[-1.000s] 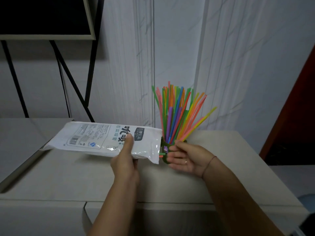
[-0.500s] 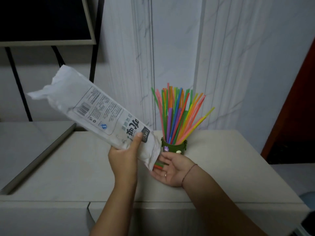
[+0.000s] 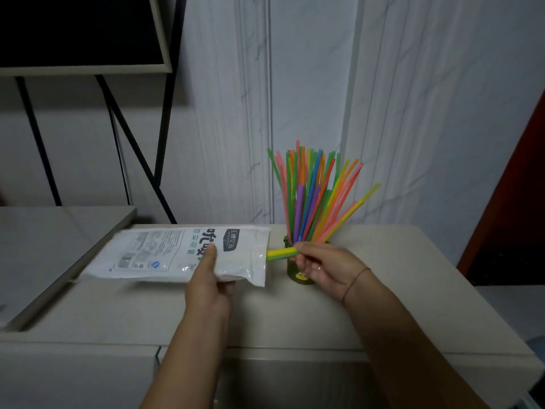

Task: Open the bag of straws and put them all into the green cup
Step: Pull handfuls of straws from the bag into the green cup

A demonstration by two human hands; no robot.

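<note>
Pale marble-look wall behind, beige tabletop in front. The green cup stands on the tabletop toward the wall side, mostly hidden by the right hand; a fan of coloured straws stands in it, tips spreading from 11 to 2 o'clock. The white printed bag is held roughly level at the cup's 9 o'clock, mouth facing the cup; can't tell if it touches the tabletop. The left hand grips the bag from below near the mouth end, thumb pressed on the print. A few yellow and green straws poke out of the mouth toward 3 o'clock; the right hand pinches their free ends, fingers curled round them, just in front of the cup. Thin cord on the right wrist; dark framed panel on black metal legs at 10 o'clock; red-brown door edge at 3 o'clock.
</note>
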